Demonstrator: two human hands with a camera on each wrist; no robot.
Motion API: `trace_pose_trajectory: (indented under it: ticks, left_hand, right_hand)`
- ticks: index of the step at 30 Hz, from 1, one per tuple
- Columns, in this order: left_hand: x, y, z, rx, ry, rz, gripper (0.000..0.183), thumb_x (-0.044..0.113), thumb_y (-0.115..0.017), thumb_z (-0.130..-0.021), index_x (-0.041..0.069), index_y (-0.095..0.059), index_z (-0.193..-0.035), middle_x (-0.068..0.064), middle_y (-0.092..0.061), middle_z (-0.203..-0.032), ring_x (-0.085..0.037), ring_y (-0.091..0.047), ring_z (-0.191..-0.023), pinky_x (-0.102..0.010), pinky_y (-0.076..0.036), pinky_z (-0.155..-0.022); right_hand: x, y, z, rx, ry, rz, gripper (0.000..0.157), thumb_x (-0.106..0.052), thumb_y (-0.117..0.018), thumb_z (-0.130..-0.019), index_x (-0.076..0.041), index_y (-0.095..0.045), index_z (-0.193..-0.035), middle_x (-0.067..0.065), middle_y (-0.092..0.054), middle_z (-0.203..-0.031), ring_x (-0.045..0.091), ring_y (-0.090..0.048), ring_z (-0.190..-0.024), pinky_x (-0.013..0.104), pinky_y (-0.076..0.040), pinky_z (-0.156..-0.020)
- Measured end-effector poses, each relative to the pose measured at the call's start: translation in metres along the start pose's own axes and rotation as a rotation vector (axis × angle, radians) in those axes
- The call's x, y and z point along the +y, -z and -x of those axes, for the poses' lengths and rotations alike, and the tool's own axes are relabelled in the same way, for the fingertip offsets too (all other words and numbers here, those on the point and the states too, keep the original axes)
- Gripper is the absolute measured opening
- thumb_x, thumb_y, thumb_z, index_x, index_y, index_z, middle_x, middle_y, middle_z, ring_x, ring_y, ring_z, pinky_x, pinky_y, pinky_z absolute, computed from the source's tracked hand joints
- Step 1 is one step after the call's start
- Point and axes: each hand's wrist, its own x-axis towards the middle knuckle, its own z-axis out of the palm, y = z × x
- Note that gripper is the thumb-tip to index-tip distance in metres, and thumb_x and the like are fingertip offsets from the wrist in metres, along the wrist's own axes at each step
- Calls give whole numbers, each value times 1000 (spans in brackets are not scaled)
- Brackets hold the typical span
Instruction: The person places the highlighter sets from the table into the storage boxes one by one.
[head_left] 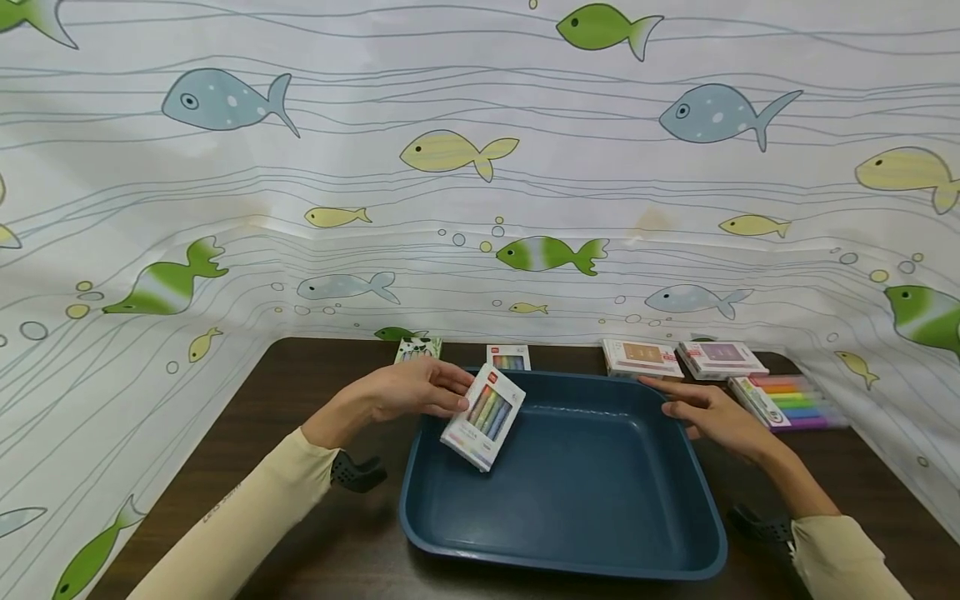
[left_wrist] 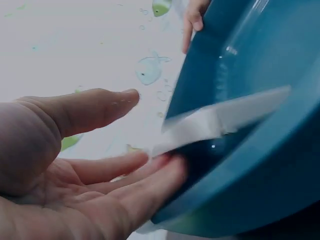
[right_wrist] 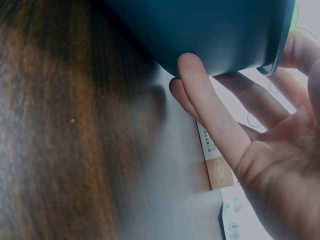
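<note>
A white box (head_left: 486,417) with a window showing coloured sticks tilts over the left side of the blue tray (head_left: 585,483). My left hand (head_left: 416,390) is at the box's upper left edge. In the left wrist view the box (left_wrist: 225,112) is blurred; the fingertips (left_wrist: 172,170) reach its near end, while the thumb stands well apart from it. My right hand (head_left: 716,417) rests at the tray's far right corner, one finger stretched along the back rim. Its extended fingers (right_wrist: 207,90) touch the tray's outer wall in the right wrist view.
Behind the tray stand a small patterned box (head_left: 418,348) and another windowed box (head_left: 507,357). To the back right lie an orange-labelled box (head_left: 642,358), a purple-labelled box (head_left: 722,360) and a pack of rainbow-coloured markers (head_left: 787,402). A fish-print sheet (head_left: 450,275) borders the dark wooden table (head_left: 300,392).
</note>
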Motion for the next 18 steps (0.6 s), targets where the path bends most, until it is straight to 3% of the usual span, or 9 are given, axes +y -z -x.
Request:
trace_pose_trajectory:
  ticks: [5,10,18]
  left_hand:
    - [7,6,4,66,-70,-99,63,18,-73,-97,5,-46,-152,-13,-50,-150,-27,-49,-135,-50,-32,-114]
    - [12,17,10,131,-122,-117,57,14,-69,-99,8,-47,-151,-9,-54,-146,-31,-51,-134,-52,-35,-112]
    - [7,30,14,211,-94,-142,53,18,-65,-102,9,-47,-151,-12,-56,-143,-32,-51,-132,-57,-36,-110]
  right_hand:
    - [0,0,0,-4,1,-8,49,-25,-57,-107,-22,-48,-155,19,-36,-157,51,-47,-129,43,-58,-78]
    - [0,0,0,-9,-6,-27,49,-25,-57,-107,-21,-48,-155,20,-36,-157,52,-46,-130,43,-59,-79]
    - [-1,0,0,-14,-22,-44,49,-25,-57,-107,-20,-48,-155,20,-34,-158,52,-44,-132,43,-58,-79]
